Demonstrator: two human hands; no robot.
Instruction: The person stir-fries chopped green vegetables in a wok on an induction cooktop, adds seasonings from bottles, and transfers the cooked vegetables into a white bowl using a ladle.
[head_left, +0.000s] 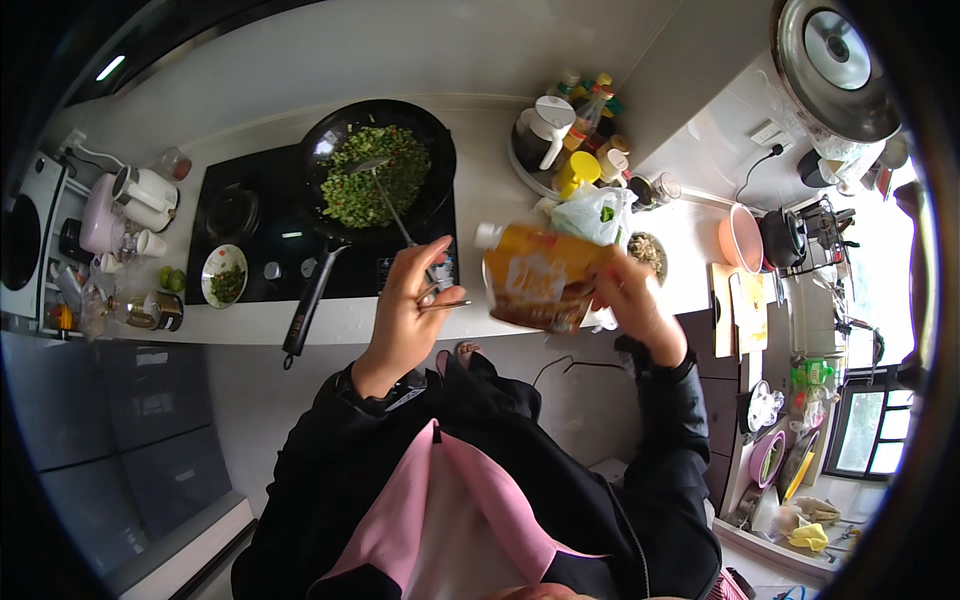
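My right hand (637, 304) grips the bottom end of an orange-and-brown spouted pouch (536, 277). The pouch lies on its side in the air, with its white cap (488, 235) pointing left, and bears writing. My left hand (409, 304) is around the handle of a metal cooking spatula (388, 196), whose blade rests in the wok. A thin metal piece (446, 304) juts out by the left thumb; whether it belongs to the spatula is unclear. Chopped green vegetables with red bits (371, 191) fill the black wok (442, 169) on the cooktop.
A bowl of chopped greens (224, 276) sits on the cooktop (225, 172). The wok handle (311, 300) extends past the counter edge. Bottles and jars stand on a round tray (529, 176), beside a plastic bag (596, 214). A knife (737, 311) lies on a cutting board (752, 315) rightward.
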